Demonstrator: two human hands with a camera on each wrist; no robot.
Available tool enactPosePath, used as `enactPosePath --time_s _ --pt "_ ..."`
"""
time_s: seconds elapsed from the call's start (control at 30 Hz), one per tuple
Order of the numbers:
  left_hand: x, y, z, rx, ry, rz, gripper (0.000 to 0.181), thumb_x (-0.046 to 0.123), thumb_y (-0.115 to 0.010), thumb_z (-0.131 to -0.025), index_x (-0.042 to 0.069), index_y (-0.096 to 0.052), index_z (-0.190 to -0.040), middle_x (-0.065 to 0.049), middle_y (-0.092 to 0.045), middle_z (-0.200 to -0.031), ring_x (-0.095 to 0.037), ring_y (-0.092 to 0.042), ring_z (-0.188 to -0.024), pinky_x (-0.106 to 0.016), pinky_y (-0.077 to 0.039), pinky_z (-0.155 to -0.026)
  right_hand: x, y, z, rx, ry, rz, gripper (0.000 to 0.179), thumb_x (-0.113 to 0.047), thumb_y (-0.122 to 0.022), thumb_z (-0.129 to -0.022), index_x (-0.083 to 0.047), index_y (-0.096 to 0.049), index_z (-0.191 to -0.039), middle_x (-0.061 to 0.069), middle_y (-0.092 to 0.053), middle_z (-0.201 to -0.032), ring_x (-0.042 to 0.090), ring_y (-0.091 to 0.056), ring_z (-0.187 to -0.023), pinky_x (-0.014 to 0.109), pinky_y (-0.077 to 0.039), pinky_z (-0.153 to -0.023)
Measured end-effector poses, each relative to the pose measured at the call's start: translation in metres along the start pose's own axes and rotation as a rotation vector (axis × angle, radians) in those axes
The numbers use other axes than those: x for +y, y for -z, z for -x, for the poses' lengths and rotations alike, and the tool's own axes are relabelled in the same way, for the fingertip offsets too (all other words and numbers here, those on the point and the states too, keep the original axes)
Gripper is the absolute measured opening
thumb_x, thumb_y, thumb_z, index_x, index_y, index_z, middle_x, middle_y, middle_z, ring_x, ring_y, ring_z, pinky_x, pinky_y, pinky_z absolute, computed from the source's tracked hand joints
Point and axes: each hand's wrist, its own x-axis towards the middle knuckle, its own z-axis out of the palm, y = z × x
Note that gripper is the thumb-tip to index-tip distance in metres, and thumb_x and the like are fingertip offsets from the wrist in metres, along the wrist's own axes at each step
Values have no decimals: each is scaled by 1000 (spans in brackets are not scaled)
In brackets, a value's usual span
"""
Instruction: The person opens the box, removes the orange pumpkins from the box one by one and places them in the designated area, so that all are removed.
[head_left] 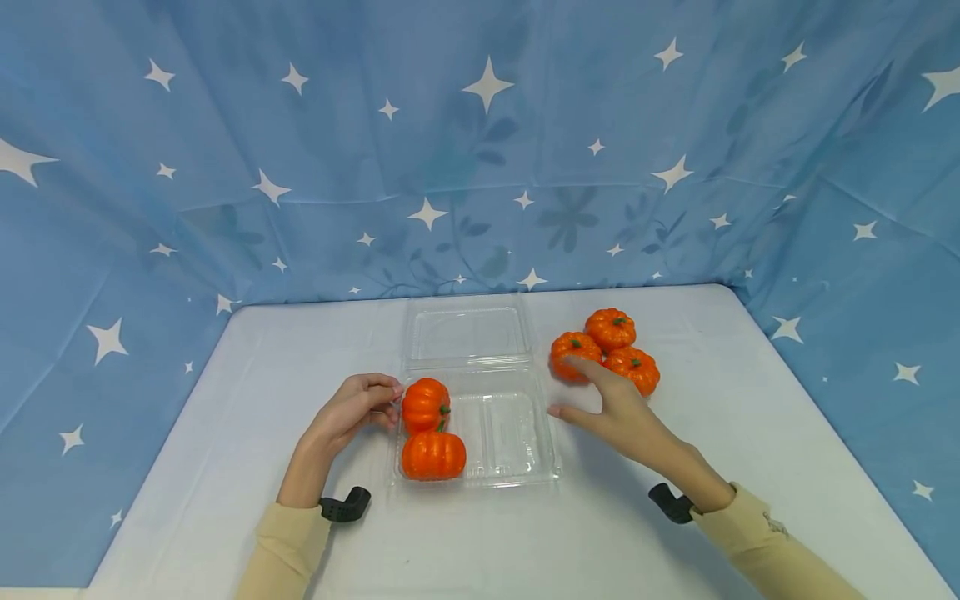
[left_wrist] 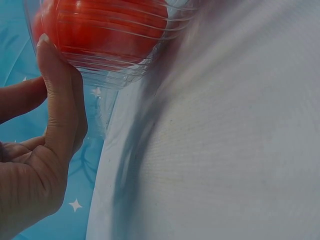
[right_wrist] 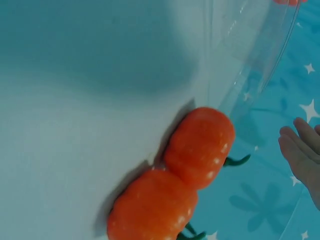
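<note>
Right of the clear container (head_left: 513, 433) on the table (head_left: 750, 417), the leftmost loose pumpkin (head_left: 570, 348) lies just ahead of the nearer right hand (head_left: 624, 417), thumb and fingers apart; the left hand (head_left: 354, 410) touches the container's left wall with relaxed fingers.

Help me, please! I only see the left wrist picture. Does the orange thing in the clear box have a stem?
Observer: Yes, the head view shows green stems on the pumpkins in the clear box.
Operator: Cool! Are there any more pumpkins?
Observer: Yes, three loose pumpkins sit to the right of the clear box.
Operator: Where's the other hand?
Observer: The right hand is by those loose pumpkins, its thumb and a finger spread apart.
</note>
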Motion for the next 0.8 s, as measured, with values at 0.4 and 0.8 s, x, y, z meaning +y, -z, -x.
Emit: enactPosePath --time_s 0.4,0.8 --pt "1 0 2 -7 -12 -5 30 10 -55 -104 -14 -55 -121 -8 -62 -88 -16 -63 -65 -27 -60 -63 -19 -34 -2 -84 82 -129 72 -34 -81 -89 -3 -52 -147 16 -59 -146 41 -62 -126 58 -51 -104" --pt "1 0 1 -3 -5 -5 31 11 -56 -103 -13 -54 -122 -9 -62 -89 -17 -63 -65 -27 -61 -64 -37 -69 -10 -178 64 -228 67 -36 -77 -92 -1 -54 -144 17 -60 -143 38 -63 -127 51 -52 -106"
